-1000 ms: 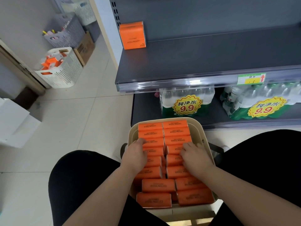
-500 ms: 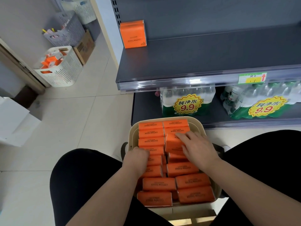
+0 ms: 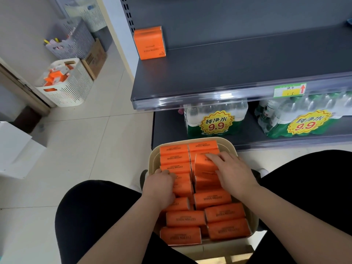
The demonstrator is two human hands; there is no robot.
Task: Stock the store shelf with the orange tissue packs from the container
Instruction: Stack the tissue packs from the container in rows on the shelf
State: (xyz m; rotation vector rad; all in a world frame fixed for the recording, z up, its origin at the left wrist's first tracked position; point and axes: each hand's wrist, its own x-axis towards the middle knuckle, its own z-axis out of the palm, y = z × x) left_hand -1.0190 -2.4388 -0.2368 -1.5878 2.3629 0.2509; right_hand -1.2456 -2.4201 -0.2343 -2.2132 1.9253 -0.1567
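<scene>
- Orange tissue packs (image 3: pixel 185 218) filled the beige container (image 3: pixel 154 159) in two columns. About fifteen showed, and others were hidden under the hands.
- The right hand (image 3: pixel 234 174) reached toward the container's far right corner, its grip closed on one tilted pack (image 3: pixel 202 162) raised above its row.
- The left hand (image 3: pixel 162 185) lay knuckles-up by the left edge with its fingers curled down into the left column. Whether that grip pinched anything could not be told.
- One orange bundle (image 3: pixel 149 42) stood at the back left corner of the upper shelf (image 3: pixel 228 73).
- Two water multipacks (image 3: pixel 215 121) sat on the lower shelf (image 3: pixel 167 126).

Right hand (image 3: pixel 232 172) moved forward, tilting 1 orange tissue pack (image 3: pixel 204 161) up, left hand (image 3: pixel 162 185) drawn back slightly
</scene>
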